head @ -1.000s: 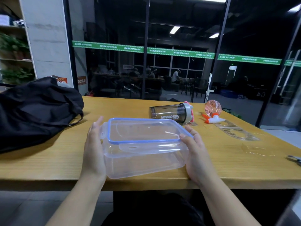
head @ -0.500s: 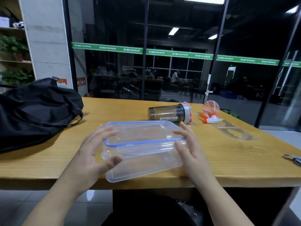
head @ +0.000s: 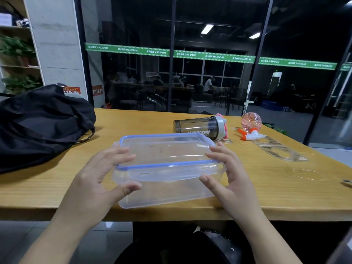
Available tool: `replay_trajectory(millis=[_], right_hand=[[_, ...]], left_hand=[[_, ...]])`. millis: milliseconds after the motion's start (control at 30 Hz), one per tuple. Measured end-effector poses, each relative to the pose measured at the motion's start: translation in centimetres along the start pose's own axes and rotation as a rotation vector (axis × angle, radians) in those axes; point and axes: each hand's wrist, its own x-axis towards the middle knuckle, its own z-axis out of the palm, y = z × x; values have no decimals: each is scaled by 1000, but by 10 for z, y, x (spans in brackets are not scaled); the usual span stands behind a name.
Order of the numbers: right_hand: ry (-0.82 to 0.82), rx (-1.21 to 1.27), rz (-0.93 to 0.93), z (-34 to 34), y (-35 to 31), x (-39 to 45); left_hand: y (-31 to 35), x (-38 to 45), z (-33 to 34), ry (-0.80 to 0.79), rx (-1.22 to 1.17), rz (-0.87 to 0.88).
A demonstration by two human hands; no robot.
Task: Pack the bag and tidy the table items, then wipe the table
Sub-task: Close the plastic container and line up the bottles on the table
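Observation:
A clear plastic food container (head: 167, 189) with a blue-rimmed lid (head: 163, 149) stands near the front edge of the wooden table (head: 47, 185). My left hand (head: 99, 181) holds its left end, fingers on the lid and thumb against the front wall. My right hand (head: 230, 174) holds the right end the same way. A black bag (head: 38, 122) lies slumped at the table's left. A dark shaker bottle (head: 198, 127) lies on its side behind the container.
A pink spray bottle (head: 251, 123) lies at the back right, beside a clear perforated stencil (head: 280, 149). A small dark object (head: 347, 182) pokes in at the right edge. A glass wall stands behind the table and a shelf with plants at the far left.
My hands left the container's side walls and came over its ends, fingers now on the lid and thumbs at the front. The container stays near the front edge.

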Motion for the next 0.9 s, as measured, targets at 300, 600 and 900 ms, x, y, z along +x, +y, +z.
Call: replay_trajectory(millis=[300, 600, 900], right_hand=[[84, 37, -131, 0, 0, -4], [40, -63, -23, -8, -3, -10], [-4, 49, 77, -17, -4, -7]], left_hand=[[12, 1, 1, 32, 107, 13], [11, 3, 6, -36, 92, -31], [15, 4, 5, -25, 126, -29]])
